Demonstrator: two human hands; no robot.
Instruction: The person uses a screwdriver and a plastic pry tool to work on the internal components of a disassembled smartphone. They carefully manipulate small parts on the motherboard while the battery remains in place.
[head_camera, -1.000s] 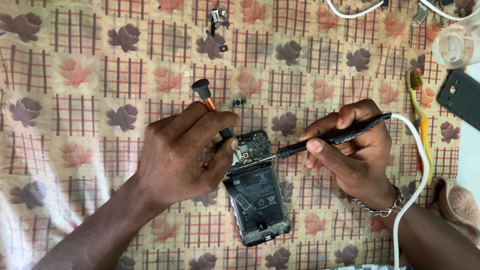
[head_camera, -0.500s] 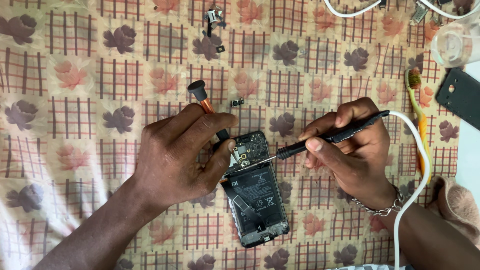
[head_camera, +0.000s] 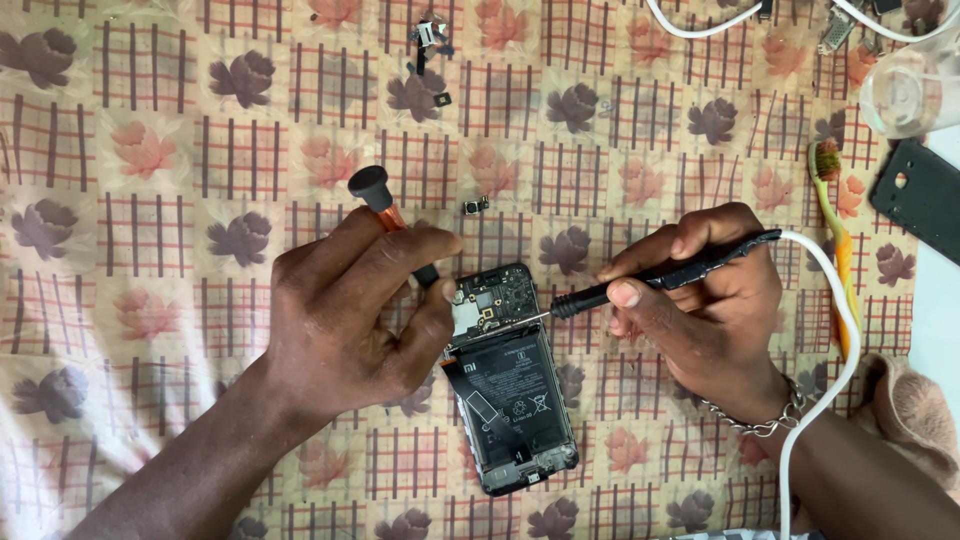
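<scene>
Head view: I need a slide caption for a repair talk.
Left hand with orange-shafted screwdriver steadies opened black smartphone; right hand applies thin black corded tool.

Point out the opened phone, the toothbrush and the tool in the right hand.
opened phone (head_camera: 512, 390): head view, on its black battery.
toothbrush (head_camera: 838, 250): head view, on the yellow-orange handle.
corded tool (head_camera: 655, 280): head view, on the black shaft, held by the right hand (head_camera: 715, 300).

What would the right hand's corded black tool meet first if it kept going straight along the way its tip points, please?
The right hand aims its black tool left and slightly down. Its tip seems to sit already at the opened phone, on the upper circuit board; beyond lies the left hand. Depth is unclear.
</scene>
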